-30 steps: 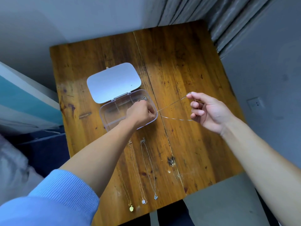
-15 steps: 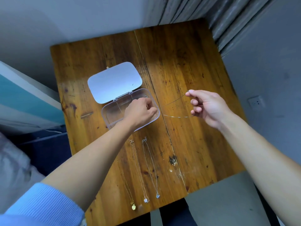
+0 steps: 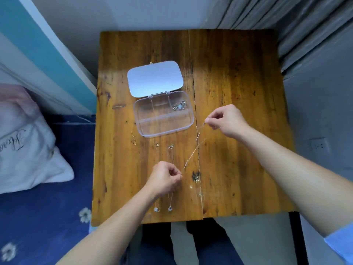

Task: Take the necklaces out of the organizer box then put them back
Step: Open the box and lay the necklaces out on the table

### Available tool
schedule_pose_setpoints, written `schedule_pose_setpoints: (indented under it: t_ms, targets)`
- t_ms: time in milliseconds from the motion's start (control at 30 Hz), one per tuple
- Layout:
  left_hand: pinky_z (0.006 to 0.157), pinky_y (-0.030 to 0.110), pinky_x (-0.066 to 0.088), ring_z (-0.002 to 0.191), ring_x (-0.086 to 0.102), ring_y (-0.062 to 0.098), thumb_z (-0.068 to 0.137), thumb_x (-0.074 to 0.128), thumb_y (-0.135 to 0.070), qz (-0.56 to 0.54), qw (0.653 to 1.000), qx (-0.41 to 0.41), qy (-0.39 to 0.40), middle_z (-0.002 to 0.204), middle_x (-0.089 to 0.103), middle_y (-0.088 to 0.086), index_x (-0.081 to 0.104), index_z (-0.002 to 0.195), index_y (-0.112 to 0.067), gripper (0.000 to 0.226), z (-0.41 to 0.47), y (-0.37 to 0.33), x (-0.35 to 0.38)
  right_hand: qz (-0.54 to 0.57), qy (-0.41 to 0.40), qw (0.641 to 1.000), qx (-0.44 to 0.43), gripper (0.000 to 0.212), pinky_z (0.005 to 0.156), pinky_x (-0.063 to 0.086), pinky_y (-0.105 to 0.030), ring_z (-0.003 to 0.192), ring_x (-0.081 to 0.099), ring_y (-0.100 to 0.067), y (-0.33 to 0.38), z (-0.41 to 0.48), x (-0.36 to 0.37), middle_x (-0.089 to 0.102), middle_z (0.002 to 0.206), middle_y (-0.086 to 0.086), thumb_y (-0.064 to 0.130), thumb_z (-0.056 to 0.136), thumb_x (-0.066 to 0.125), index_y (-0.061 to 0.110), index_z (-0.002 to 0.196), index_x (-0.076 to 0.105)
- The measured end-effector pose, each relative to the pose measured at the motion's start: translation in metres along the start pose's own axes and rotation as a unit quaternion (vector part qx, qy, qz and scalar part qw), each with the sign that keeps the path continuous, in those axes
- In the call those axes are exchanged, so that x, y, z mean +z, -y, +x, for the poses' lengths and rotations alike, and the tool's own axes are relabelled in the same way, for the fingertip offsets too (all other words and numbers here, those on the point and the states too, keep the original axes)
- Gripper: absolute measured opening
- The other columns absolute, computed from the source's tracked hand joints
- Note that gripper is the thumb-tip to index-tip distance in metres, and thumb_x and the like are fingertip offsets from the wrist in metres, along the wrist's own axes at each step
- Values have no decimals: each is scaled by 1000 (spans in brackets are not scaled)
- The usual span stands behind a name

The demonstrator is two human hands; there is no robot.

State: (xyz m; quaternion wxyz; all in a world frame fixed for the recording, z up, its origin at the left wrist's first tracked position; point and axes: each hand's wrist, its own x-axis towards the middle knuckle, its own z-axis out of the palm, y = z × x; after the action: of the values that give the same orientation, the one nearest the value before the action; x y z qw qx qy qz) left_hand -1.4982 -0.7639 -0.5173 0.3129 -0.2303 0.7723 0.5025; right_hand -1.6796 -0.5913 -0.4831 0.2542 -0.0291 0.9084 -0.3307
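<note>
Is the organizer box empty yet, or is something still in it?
Not empty. The organizer box lies open, and one coiled silver piece sits in its far right compartment; the other compartments look bare.

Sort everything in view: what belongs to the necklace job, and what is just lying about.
Job:
organizer box, lid open
coiled necklace in its top right compartment
chain stretched between left hand and right hand
necklaces laid on the table

Lying about:
white pillow
grey curtain
</note>
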Motion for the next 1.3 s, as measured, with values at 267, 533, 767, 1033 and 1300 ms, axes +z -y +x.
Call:
schedule_pose_setpoints:
  t_ms: [267, 533, 767, 1033, 1300]
  targets:
    - [70, 42, 58, 63, 69, 26, 90, 60, -14, -14, 993, -48, -106, 65, 72, 6, 58, 74, -15, 16, -34, 39, 82, -65, 132, 988, -35, 19, 55, 49, -26, 53, 64, -11, -10, 4, 45, 69, 61, -6, 15, 81, 74, 18, 65, 66]
    - [68, 48, 56, 64, 66, 34, 93, 57, -21, 16, 993, -65, -102, 72, 70, 11, 46, 85, -13, 15, -45, 51, 114, -162, 130, 969, -134, 5, 67, 40, -29, 82, 59, -20, -13, -1, 81, 66, 81, 2, 27, 83, 72, 23, 81, 69]
    - [73, 45, 56, 72, 66, 30, 91, 62, -39, 86, 990, -64, -90, 83, 69, 10, 47, 97, -14, 29, -49, 47, 109, -196, 95, 965, -149, 13, 69, 42, -31, 92, 62, -24, -12, -3, 77, 71, 93, 1, 33, 83, 72, 23, 92, 70]
    - [68, 37, 57, 69, 62, 19, 93, 54, -48, 160, 971, 3, -175, 71, 64, -2, 55, 99, -20, 29, -37, 31, 40, -146, -27, 976, -157, 15, 76, 54, -41, 87, 64, -23, -1, 4, 39, 72, 90, 1, 35, 89, 62, 23, 93, 71]
    - [68, 36, 45, 93, 58, 30, 88, 61, -20, 286, 889, 187, -305, 98, 63, 10, 63, 98, -8, 16, 18, -20, -65, -170, -78, 964, -191, 16, 75, 52, -31, 86, 64, -18, 51, 27, 40, 74, 95, -2, 25, 92, 59, 17, 96, 73]
